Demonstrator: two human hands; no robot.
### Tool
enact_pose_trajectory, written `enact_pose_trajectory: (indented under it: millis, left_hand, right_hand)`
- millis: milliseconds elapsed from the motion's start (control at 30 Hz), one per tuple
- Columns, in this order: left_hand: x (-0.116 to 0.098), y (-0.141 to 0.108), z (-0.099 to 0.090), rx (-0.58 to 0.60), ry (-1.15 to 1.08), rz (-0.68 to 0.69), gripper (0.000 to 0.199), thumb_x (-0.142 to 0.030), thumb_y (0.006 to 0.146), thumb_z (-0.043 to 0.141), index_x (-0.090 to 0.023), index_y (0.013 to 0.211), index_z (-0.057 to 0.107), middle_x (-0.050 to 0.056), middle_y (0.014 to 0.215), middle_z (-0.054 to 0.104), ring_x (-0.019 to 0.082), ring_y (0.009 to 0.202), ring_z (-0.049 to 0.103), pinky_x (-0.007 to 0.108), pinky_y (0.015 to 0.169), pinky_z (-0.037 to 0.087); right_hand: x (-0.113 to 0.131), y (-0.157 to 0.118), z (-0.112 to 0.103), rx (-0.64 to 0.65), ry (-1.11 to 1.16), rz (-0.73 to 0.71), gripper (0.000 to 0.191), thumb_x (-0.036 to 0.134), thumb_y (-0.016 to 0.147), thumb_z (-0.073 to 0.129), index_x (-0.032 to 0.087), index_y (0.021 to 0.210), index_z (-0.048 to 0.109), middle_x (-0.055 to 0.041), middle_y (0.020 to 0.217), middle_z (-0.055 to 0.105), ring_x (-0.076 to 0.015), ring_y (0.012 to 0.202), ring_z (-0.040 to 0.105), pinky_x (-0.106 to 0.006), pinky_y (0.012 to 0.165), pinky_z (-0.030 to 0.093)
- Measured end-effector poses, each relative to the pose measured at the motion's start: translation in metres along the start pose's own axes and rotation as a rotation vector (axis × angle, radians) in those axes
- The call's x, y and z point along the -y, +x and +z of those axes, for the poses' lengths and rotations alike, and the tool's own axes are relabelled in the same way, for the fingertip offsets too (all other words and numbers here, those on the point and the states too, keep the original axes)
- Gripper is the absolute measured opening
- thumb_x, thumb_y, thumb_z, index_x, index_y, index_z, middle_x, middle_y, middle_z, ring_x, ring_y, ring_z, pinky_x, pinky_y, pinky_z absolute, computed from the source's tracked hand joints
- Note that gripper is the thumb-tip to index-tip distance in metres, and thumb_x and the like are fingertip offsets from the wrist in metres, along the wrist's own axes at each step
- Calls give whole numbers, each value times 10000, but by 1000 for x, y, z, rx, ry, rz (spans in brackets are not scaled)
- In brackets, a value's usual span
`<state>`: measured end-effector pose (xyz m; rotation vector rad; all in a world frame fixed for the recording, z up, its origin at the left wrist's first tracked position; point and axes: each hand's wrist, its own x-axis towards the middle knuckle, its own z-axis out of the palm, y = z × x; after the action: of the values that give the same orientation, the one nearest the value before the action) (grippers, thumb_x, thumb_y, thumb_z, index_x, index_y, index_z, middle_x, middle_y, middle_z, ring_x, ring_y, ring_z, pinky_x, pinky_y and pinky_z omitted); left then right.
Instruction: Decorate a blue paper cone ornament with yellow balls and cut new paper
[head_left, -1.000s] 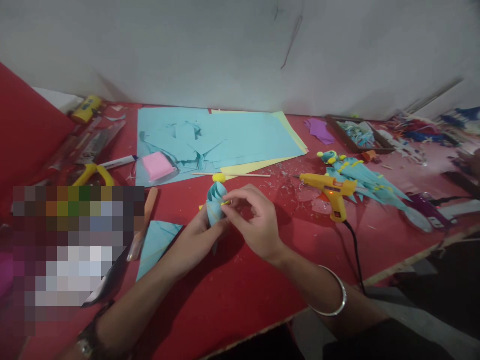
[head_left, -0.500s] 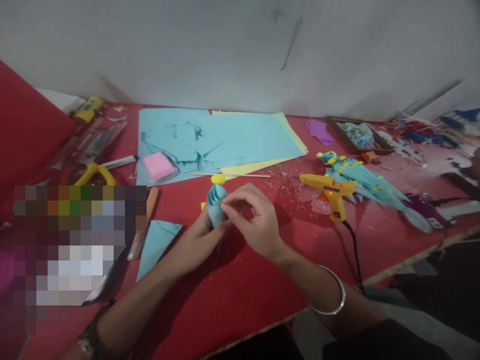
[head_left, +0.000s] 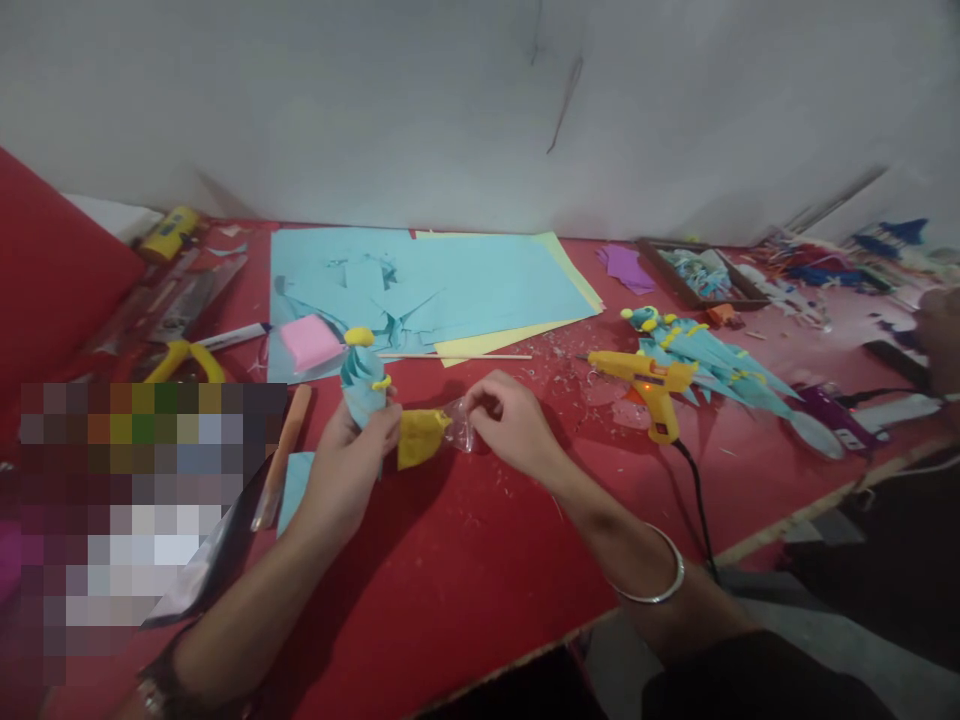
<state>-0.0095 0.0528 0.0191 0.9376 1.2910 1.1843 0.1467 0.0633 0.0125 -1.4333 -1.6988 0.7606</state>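
Observation:
My left hand is closed around a rolled light-blue paper figure, which stands upright. A yellow ball tops it, and a small yellow piece sits on its right side. To the right lies a yellow lump, apparently modelling clay, in a clear plastic wrapper. My right hand pinches the loose clear end of that wrapper between thumb and fingers. Partly behind my left forearm is a light-blue paper piece.
A yellow glue gun, its light lit, rests on the right with its cord over the edge. Beyond it lie several similar blue paper figures. Blue sheets, a pink block and a thin stick lie farther back.
My left hand has moved left with the paper figure, uncovering the yellow pack. My right hand has left the figure and now grips the wrapper; a yellow piece shows on the figure's side.

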Motion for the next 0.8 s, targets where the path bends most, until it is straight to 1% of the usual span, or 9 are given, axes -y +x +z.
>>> enact_pose_trajectory:
  millis: [67,167,233,333,400,500,633,700,800]
  left_hand:
    - [3,1,-2,17,16,8,145,-252,668,563,-188,773,486,-76,573,370,58,486,332,184,461,292]
    - [5,0,-3,-1,87,57,176,-280,676,573,-191,809,501,-64,614,453,72,521,399,193,483,327]
    - [3,-2,-3,-6,133,90,133,-269,691,556,-191,767,480,-71,550,451,77,488,408,199,466,334]
    - [-1,-4,0,77,99,104,84,-245,737,494,-206,751,421,-106,434,373,72,364,378,210,424,350]
    - [-3,-6,3,143,29,87,69,-249,758,467,-210,780,414,-120,439,353,61,313,369,220,424,385]
    - [-4,-6,5,159,-49,25,78,-260,769,465,-204,739,421,-118,470,346,41,316,365,217,455,420]
    - [-6,-2,3,106,-101,-82,275,-268,776,460,-185,545,335,-103,442,313,28,329,321,193,447,402]
    - [-8,0,2,97,-107,-124,326,-263,775,457,-182,499,304,-97,420,297,27,326,305,182,428,374]
    - [-10,2,2,97,-87,-166,326,-263,766,468,-179,489,317,-89,417,318,30,334,319,173,398,323]
  right_hand:
    - [1,-1,1,58,3,-3,115,104,666,463,176,638,548,-2,716,507,-111,655,496,-250,598,415]
    - [3,-2,2,57,96,6,73,132,684,485,173,682,544,-5,737,524,-111,683,526,-247,622,439]
    - [3,-2,4,52,216,50,76,132,692,482,178,739,521,0,746,544,-107,695,549,-246,643,454]
    - [3,-1,6,80,378,122,124,109,690,469,182,787,494,6,765,558,-103,717,575,-247,667,467]
    - [3,-2,7,115,421,155,124,100,679,482,179,774,492,5,766,558,-104,729,581,-252,682,471]
    - [3,-2,8,175,430,166,100,127,677,525,173,763,505,6,752,559,-107,715,580,-258,672,476]
    - [2,-3,7,185,341,140,28,156,692,552,162,713,534,6,706,563,-98,660,560,-255,651,467]
    - [4,-3,7,190,296,104,26,183,702,563,160,706,550,2,707,564,-93,640,546,-242,622,460]
    - [8,-4,8,201,236,9,54,177,701,576,169,755,576,-3,785,540,-80,635,524,-216,571,444]
